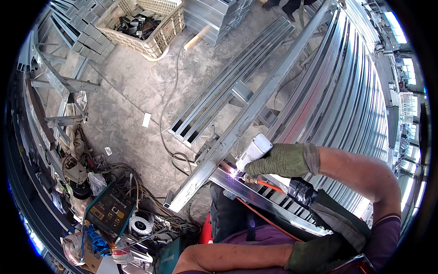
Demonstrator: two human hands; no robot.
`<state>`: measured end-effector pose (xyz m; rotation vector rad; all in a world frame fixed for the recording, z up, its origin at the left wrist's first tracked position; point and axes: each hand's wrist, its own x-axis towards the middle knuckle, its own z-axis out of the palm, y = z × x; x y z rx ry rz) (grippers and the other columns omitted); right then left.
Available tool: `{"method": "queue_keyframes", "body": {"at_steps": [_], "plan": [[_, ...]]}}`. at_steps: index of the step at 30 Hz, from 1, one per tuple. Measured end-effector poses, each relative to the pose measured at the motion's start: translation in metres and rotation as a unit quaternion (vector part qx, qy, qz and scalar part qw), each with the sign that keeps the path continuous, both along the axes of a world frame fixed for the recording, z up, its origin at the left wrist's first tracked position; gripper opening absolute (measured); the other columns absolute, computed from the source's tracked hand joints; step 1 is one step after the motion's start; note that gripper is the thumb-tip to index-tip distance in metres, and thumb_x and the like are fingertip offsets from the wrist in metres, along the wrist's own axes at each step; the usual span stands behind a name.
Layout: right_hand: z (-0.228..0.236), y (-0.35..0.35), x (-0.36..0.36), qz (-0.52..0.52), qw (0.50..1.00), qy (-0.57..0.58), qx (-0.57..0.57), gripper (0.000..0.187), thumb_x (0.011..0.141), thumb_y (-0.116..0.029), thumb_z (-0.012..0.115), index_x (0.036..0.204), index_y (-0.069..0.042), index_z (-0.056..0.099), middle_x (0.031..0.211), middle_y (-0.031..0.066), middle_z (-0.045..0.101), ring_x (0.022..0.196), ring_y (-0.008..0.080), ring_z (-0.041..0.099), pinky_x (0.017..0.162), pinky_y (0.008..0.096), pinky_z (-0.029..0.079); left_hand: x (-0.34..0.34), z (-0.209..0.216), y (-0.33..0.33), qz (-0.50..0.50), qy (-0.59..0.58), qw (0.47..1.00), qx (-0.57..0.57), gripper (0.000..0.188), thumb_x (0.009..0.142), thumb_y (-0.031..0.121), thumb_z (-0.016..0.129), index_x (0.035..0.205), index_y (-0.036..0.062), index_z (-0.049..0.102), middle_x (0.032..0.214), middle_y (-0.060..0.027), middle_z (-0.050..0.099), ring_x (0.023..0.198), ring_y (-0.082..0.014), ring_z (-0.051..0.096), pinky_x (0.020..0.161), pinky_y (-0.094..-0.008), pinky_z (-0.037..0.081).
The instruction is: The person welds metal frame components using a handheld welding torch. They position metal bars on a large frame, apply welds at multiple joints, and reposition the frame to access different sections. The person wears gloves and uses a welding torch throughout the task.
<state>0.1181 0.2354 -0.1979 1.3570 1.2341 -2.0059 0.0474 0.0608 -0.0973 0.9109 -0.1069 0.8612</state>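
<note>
Left of the long diagonal beam (250, 119), the concrete floor (127, 100) leaves room for a grip to pass, with a cable (176, 73) trailing across it. Parallel steel channels (230, 82) obstruct the strip near its left side. To its right, closely laid tubes (342, 98) leave narrow slots. Beside its lower end, a bright arc (234, 173), white tool (254, 150) and right grip (280, 160) bar the way.

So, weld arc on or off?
On: a violet-white glare shows at the bar, just below the white tool in the right hand.
</note>
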Motion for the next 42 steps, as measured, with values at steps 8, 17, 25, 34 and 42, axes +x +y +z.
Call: {"method": "queue_keyframes", "body": {"at_steps": [8, 17, 25, 34, 42], "plan": [[0.002, 0.0, -0.001, -0.008, 1.0, 0.02, 0.007, 0.059, 0.105, -0.058, 0.066, 0.131, -0.006, 0.071, 0.12, 0.0122, 0.075, 0.11, 0.0239, 0.068, 0.101, 0.0391, 0.054, 0.015, -0.006, -0.018, 0.01, -0.025, 1.0, 0.004, 0.031, 0.096, 0.031, 0.077, 0.109, 0.0027, 0.074, 0.104, -0.021, 0.075, 0.099, -0.0365, 0.071, 0.088, -0.0467, 0.056], [0.011, 0.002, -0.002, 0.036, 0.999, -0.005, 0.029, 0.058, 0.106, -0.062, 0.061, 0.123, -0.007, 0.074, 0.114, 0.0131, 0.076, 0.104, 0.024, 0.067, 0.097, 0.0403, 0.053, -0.003, 0.005, 0.009, -0.101, 0.026, 0.994, -0.013, 0.037, 0.095, 0.035, 0.076, 0.109, -0.0002, 0.072, 0.108, -0.0237, 0.076, 0.101, -0.0404, 0.072, 0.088, -0.0489, 0.057], [-0.004, -0.007, 0.009, 0.027, 0.999, 0.029, 0.03, 0.063, 0.104, -0.066, 0.061, 0.121, -0.007, 0.074, 0.111, 0.0138, 0.076, 0.102, 0.0258, 0.068, 0.097, 0.0414, 0.053, -0.001, 0.001, -0.003, -0.062, 0.034, 0.997, -0.01, 0.039, 0.096, 0.036, 0.074, 0.109, -0.0013, 0.073, 0.104, -0.0245, 0.076, 0.099, -0.0409, 0.073, 0.087, -0.0491, 0.057], [-0.002, -0.013, 0.013, 0.017, 0.999, 0.019, 0.034, 0.065, 0.105, -0.065, 0.06, 0.127, -0.006, 0.073, 0.117, 0.0146, 0.076, 0.108, 0.0266, 0.069, 0.101, 0.0407, 0.053, 0.005, -0.001, -0.009, -0.049, 0.014, 0.999, 0.017, 0.039, 0.095, 0.035, 0.075, 0.108, -0.0016, 0.073, 0.102, -0.0247, 0.076, 0.097, -0.0407, 0.073, 0.085, -0.0486, 0.057], [0.024, -0.01, 0.006, -0.045, 0.998, 0.034, 0.032, 0.053, 0.106, -0.055, 0.066, 0.127, -0.007, 0.074, 0.118, 0.0103, 0.077, 0.11, 0.0216, 0.069, 0.103, 0.0381, 0.052, 0.01, -0.005, -0.016, -0.044, 0.008, 0.998, 0.039, 0.039, 0.094, 0.034, 0.075, 0.108, -0.0018, 0.074, 0.1, -0.0249, 0.075, 0.095, -0.0405, 0.072, 0.083, -0.048, 0.057]]}}
